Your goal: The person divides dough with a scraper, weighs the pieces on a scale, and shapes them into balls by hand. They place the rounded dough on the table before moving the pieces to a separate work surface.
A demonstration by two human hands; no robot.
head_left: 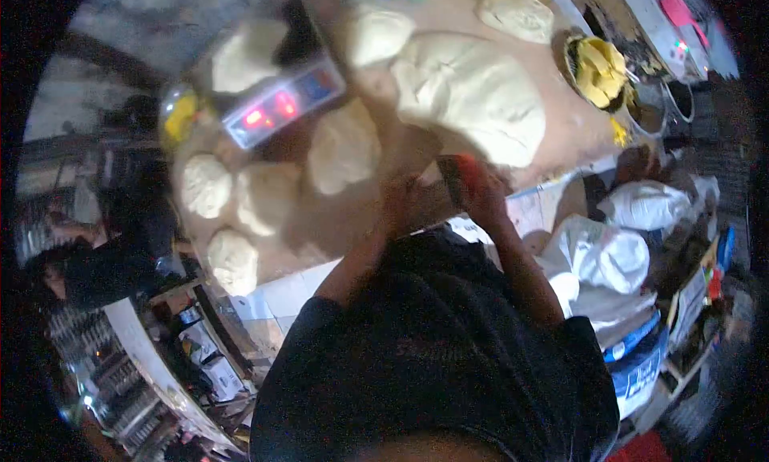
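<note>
My right hand (482, 191) is closed on what looks like a dough scraper (451, 180), flat with a dark edge, at the near edge of the table. To its left, my left hand (400, 196) is over the table, dim and blurred, so its fingers cannot be made out. A large mass of pale dough (473, 93) lies just beyond both hands. Left of my left hand sits a smaller dough piece (343, 148). A digital scale (284, 101) with red lit digits stands farther left, a dough lump (248, 55) on its pan.
More dough lumps (207, 186) lie along the table's left side. A container with a yellow lining (599, 71) sits at the right edge. White sacks (605, 254) stand on the right floor side. Someone in dark clothing (112, 262) is at the left.
</note>
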